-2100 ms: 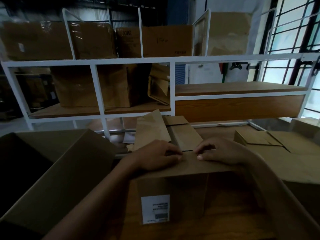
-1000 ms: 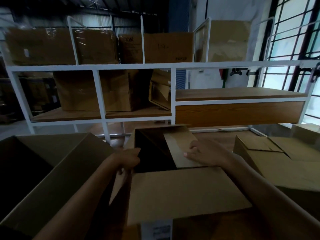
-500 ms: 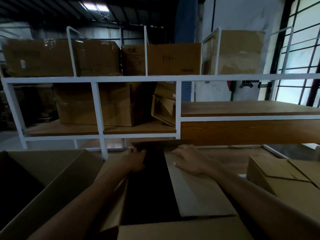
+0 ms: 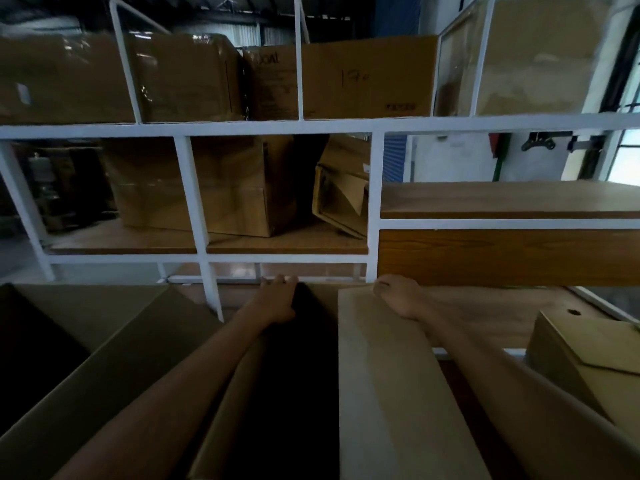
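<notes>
White shelving point(image 4: 311, 128) carries a shelf carton point(image 4: 367, 77) handwritten "170". Below, the left hand point(image 4: 277, 299) curls over the far rim of the open carton point(image 4: 221, 427); the right hand point(image 4: 398, 297) grips the far end of its flap point(image 4: 388, 393).

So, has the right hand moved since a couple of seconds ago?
Yes. The right hand has gone forward, from the near flap of the box to the far end of the right flap, close to the white rack.
</notes>
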Demonstrator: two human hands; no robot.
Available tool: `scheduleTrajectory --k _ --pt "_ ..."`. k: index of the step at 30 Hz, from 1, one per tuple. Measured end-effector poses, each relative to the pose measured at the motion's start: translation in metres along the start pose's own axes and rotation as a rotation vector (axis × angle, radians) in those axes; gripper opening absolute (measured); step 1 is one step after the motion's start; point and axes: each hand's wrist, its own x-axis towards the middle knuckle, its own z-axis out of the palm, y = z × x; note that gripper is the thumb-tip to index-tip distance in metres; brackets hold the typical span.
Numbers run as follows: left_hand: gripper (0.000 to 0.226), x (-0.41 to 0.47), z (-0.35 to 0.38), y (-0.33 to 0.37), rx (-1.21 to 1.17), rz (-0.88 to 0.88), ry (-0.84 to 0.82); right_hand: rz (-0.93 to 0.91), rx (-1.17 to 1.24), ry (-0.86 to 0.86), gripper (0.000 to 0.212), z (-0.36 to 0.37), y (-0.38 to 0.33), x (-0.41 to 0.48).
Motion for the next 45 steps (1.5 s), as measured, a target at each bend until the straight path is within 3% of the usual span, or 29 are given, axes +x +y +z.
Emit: scheduleTrajectory --k 11,16,22,27,30,35,39,42,45 --pt "0.069 -0.025 -0.015 -0.001 -0.119 -0.052 -0.041 -0.045 -0.318 0.168 0.022 -0.001 -0.028 -0.043" --pt "0.065 -0.049 -0.011 -0.006 -0.104 -0.054 -0.050 -0.048 -0.219 -0.060 0.056 -0.001 -0.074 -0.104" --pt "0.031 -0.117 -0.023 0.018 -0.104 0.013 -0.034 -0.080 -0.427 -0.320 0.086 0.009 -0.139 -0.181" --pt "0.034 -0.155 -0.022 0.042 -0.071 0.029 -0.031 -0.055 -0.627 -0.313 0.036 0.014 -0.170 -0.232" --pt "0.032 -0.171 -0.023 0.050 -0.072 0.030 -0.033 -0.087 -0.683 -0.173 0.024 0.016 -0.170 -0.249" --pt "0.047 -0.198 -0.027 0.071 -0.077 0.016 -0.013 -0.188 -0.533 0.275 0.020 -0.003 -0.153 -0.263" --pt "0.044 -0.225 -0.037 0.106 -0.180 0.254 -0.025 -0.108 -0.364 0.553 0.017 -0.035 -0.136 -0.265" --pt "0.035 -0.233 -0.040 0.132 -0.304 0.436 -0.118 -0.045 -0.308 0.753 0.028 -0.053 -0.104 -0.271" --pt "0.041 -0.241 -0.034 0.161 -0.407 0.493 -0.279 0.078 -0.447 0.838 0.035 -0.058 -0.060 -0.280"
